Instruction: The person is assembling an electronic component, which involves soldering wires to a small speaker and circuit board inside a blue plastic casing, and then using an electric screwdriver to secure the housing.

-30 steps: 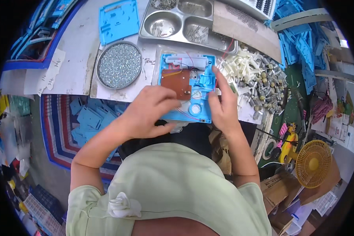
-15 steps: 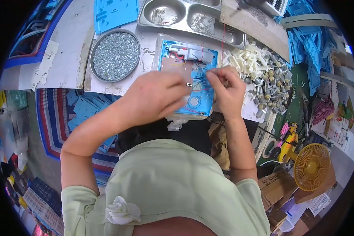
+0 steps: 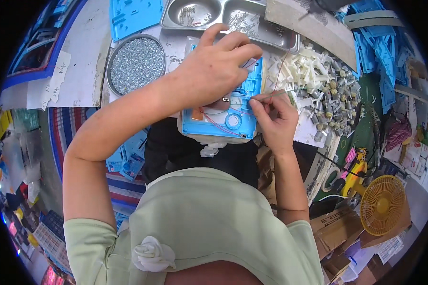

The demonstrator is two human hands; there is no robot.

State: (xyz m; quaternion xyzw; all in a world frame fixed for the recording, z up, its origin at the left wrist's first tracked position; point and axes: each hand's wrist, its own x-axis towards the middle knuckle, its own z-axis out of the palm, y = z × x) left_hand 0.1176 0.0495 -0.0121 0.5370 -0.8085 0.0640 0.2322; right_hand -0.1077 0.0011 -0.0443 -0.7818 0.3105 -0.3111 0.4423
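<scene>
A blue plastic casing (image 3: 202,129) lies in front of me with a brown board (image 3: 218,104), thin wires and a round ring-shaped part (image 3: 233,121) inside. Over its upper half is my left hand (image 3: 218,66), fingers bent and curled downward; their tips and anything between them are hidden. At the casing's right edge my right hand (image 3: 277,114) is closed, thumb and forefinger pinching thin wire. A thin red wire (image 3: 281,69) rises from near these fingers. An orange piece (image 3: 197,114) shows in the casing's lower left.
A round tray of small metal screws (image 3: 137,65) stands left of the casing. Behind is a steel compartment tray (image 3: 218,32) with small metal parts. White plastic pieces (image 3: 299,71) and small motors (image 3: 335,102) are heaped at right. A yellow fan (image 3: 382,205) stands lower right.
My left hand has moved up and away from me, from the casing's left side to over its upper part, uncovering the lower left. My right hand stays near the right edge, still pinching.
</scene>
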